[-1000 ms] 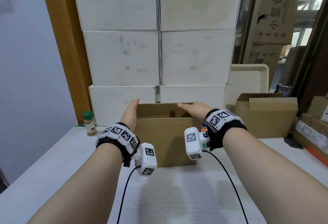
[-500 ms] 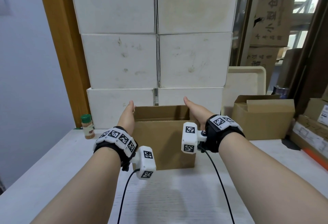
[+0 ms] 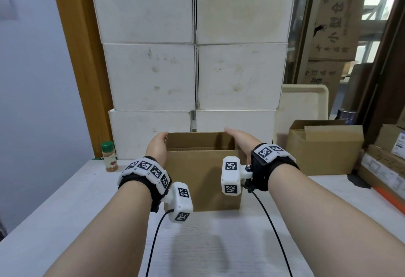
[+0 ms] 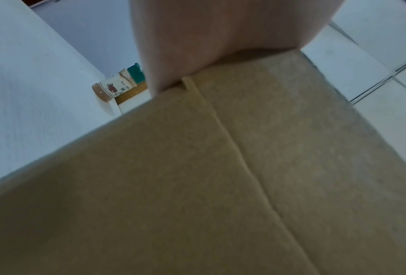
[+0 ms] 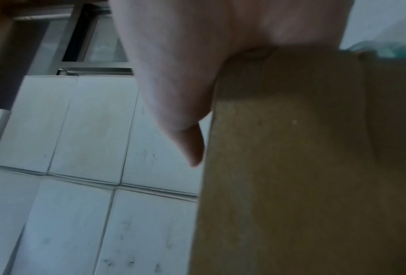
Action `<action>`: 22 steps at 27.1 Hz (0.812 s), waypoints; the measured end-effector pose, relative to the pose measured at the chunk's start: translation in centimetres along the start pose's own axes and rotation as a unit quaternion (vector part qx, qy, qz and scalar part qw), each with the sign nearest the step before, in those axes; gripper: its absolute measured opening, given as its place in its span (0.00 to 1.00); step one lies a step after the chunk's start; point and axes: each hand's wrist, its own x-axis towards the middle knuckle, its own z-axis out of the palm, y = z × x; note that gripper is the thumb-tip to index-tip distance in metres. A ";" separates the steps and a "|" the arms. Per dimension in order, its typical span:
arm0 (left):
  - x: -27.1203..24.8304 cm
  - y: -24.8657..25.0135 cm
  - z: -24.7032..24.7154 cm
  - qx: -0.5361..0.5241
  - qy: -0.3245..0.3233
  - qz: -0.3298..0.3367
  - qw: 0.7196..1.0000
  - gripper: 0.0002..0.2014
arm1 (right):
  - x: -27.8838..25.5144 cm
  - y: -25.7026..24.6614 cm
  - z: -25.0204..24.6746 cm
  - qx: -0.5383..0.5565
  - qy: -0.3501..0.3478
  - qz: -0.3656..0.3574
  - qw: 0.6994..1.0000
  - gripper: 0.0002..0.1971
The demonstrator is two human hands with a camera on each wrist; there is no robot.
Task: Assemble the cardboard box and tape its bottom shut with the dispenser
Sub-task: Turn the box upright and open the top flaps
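A brown cardboard box (image 3: 201,180) stands upright on the white table (image 3: 76,200) with its top open. My left hand (image 3: 156,148) lies against the top of its left wall, fingertips at the far corner. My right hand (image 3: 240,141) lies flat along the top of the right wall, fingers stretched toward the back. In the left wrist view the palm (image 4: 197,37) presses on the box (image 4: 220,186) beside a fold line. In the right wrist view the palm (image 5: 185,55) meets the box (image 5: 303,167) and the thumb (image 5: 192,145) hangs beside the wall.
Stacked white boxes (image 3: 197,68) form a wall right behind the box. A green-capped spice jar (image 3: 108,156) stands at the back left. A second open brown box (image 3: 324,147) and a cream tray (image 3: 304,101) sit to the right, with more packages (image 3: 385,167) at the right edge.
My right hand has swung off the box's top opening, where it pointed left, to the right wall. My left hand stays on the left wall. The box mouth looks wider.
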 end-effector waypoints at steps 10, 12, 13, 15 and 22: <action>-0.3 0.0 -0.3 0.046 0.019 -0.012 0.999 0.19 | -0.4 -0.2 0.0 -0.153 0.013 0.009 0.988 0.17; -0.2 0.0 -0.5 0.042 0.031 -0.021 0.998 0.15 | -0.6 -0.2 0.1 -0.146 0.018 0.015 0.989 0.21; -0.3 0.0 -0.6 0.034 0.038 -0.024 0.998 0.16 | -0.7 -0.2 0.2 -0.133 0.022 0.019 0.991 0.23; -0.7 0.1 -0.6 0.012 0.051 -0.032 0.998 0.18 | -0.9 -0.2 0.2 -0.118 0.027 0.031 0.992 0.26; -0.7 0.7 -0.9 -0.018 0.078 -0.033 0.996 0.21 | -0.6 0.0 -0.3 -0.082 0.053 0.030 0.995 0.37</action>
